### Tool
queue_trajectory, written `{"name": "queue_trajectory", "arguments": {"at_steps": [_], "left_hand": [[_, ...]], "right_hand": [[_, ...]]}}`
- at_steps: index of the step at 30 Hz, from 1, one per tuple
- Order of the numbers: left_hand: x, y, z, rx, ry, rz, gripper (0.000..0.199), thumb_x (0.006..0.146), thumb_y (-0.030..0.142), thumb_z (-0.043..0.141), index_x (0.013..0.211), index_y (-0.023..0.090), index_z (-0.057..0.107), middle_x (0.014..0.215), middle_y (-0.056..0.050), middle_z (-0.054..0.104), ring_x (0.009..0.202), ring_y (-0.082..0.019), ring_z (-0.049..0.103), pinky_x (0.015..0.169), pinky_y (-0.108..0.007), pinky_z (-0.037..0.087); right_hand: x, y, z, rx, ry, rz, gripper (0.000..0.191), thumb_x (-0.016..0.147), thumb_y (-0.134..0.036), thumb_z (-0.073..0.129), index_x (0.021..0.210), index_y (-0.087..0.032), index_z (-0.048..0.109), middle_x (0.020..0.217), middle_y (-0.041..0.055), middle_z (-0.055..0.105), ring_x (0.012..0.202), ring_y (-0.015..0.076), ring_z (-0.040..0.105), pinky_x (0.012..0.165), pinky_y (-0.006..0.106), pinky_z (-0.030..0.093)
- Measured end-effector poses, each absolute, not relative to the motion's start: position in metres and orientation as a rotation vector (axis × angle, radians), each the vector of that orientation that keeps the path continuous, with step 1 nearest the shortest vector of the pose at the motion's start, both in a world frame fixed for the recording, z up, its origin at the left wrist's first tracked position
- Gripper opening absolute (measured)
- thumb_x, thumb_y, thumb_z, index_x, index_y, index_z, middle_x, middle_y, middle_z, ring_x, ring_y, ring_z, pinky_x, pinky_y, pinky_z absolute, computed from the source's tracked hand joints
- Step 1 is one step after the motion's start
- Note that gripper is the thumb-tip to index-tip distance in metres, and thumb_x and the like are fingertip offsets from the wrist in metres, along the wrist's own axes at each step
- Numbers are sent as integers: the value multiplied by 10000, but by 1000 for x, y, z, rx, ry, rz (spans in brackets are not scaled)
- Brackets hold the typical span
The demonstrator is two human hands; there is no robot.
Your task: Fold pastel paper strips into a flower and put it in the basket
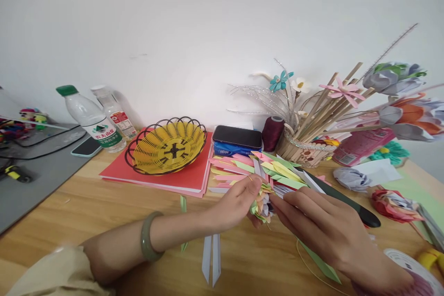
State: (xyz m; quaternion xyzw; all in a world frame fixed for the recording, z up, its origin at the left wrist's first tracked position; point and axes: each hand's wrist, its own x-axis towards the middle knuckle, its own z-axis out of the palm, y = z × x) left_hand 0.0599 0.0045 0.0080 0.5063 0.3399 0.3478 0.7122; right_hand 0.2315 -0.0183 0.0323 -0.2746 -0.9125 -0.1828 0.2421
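A small folded-paper flower (262, 207) in green, yellow, peach and lilac is gripped by my left hand (239, 199), thumb on top and fingertips below. From the right, my right hand (322, 224) has its fingers pressed together and pinching the flower's edge; its thumb is hidden. A thin cord (308, 266) hangs under the right hand. Just beyond both hands lies a pile of pink, green, yellow and white paper strips (239, 164). Two pale lilac strips (211, 259) lie below my left wrist, and a green strip (183, 202) lies near that forearm.
A yellow woven basket (169, 148) stands on red paper (118, 166). Behind the strips are a phone (237, 136) on a blue pack, a dark red thread spool (273, 132) and a pot of craft flowers (305, 148). Bottles (93, 122) stand at left; dark-handled scissors (360, 208) lie right.
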Motion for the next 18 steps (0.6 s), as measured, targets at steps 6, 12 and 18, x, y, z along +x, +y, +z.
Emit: {"name": "queue_trajectory", "arguments": {"at_steps": [6,12,18], "left_hand": [[61,5,5,1211,766,719,468,771,598,333,902,168,464,592,18,464,577,-128,516,458,-231,459],[60,5,2,1174,694,709,457,748,616,359,805,174,456,567,25,488,466,-81,475,444,-216,453],[62,8,-1,1045,707,743,495,719,637,392,831,164,484,656,2,504,512,-93,496,426,-228,470]], "right_hand": [[233,-17,25,-775,-2487,-475,156,838,-106,455,965,-77,541,692,46,489,626,143,427,512,276,335],[232,-15,24,-827,-2390,-291,113,815,-106,500,915,-135,544,707,37,490,628,134,441,520,263,365],[226,-12,27,-1008,-2177,186,100,828,-147,498,869,-199,574,773,27,524,682,115,521,572,231,441]]}}
